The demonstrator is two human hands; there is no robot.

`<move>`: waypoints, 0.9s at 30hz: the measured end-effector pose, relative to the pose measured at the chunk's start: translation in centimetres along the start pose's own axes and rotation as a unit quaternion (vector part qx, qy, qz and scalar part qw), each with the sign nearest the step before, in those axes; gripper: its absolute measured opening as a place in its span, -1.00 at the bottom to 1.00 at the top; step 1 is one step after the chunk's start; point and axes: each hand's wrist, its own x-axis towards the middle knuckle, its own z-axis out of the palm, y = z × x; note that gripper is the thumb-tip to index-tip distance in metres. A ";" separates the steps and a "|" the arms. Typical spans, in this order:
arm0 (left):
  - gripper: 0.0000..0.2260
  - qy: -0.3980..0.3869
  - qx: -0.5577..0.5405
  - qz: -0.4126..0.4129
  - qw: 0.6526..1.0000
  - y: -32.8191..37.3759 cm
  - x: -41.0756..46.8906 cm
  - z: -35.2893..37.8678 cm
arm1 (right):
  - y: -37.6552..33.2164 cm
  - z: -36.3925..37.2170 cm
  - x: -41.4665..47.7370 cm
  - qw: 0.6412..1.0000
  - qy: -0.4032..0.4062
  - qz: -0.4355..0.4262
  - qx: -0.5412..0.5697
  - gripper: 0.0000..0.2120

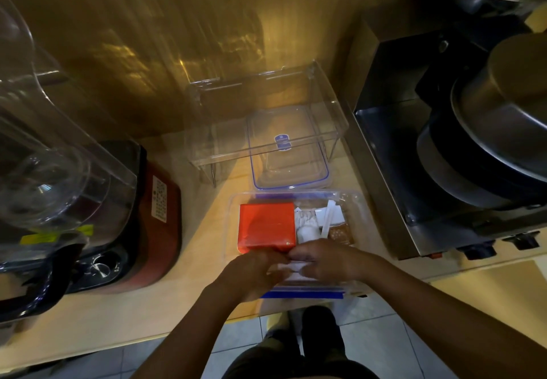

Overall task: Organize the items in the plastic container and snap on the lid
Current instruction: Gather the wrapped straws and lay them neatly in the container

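Plastic container [359, 215] sits at the bench's front edge, lid [288, 147] just behind it. Left hand [254, 275] and right hand [328, 260] pinch a white packet [296, 266] inside. Lid judged light, stiff, slippery; grip its edges.

Head view, steeply down, seemingly close.

We count one clear plastic container [353, 201], one blue-rimmed lid [291, 181] and one orange box [266, 226]. We see two hands: one left hand [254, 272], one right hand [328, 258]. The white packets are too jumbled to count.
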 end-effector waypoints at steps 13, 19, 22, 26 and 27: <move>-0.76 -0.017 -0.024 -0.004 1.000 -0.5 0.8 0.4 | 1.6 -0.6 2.5 0.902 0.320 0.260 0.129 -0.78; -0.81 0.055 0.012 -0.008 0.998 0.2 -0.2 -0.3 | 0.2 -1.4 0.8 0.920 0.360 0.149 0.028 -0.82; -0.86 0.238 -0.070 -0.028 0.968 1.2 -1.1 -1.5 | -1.0 -2.4 -1.0 0.938 0.330 -0.021 -0.108 -0.88; -0.94 0.313 -0.267 -0.006 0.911 2.1 -1.4 -3.8 | -3.0 -2.3 -0.9 0.942 0.199 -0.115 -0.246 -0.84; -0.94 0.257 -0.311 -0.002 0.915 2.1 -1.4 -4.2 | -3.4 -1.9 -0.6 0.944 0.168 -0.111 -0.260 -0.83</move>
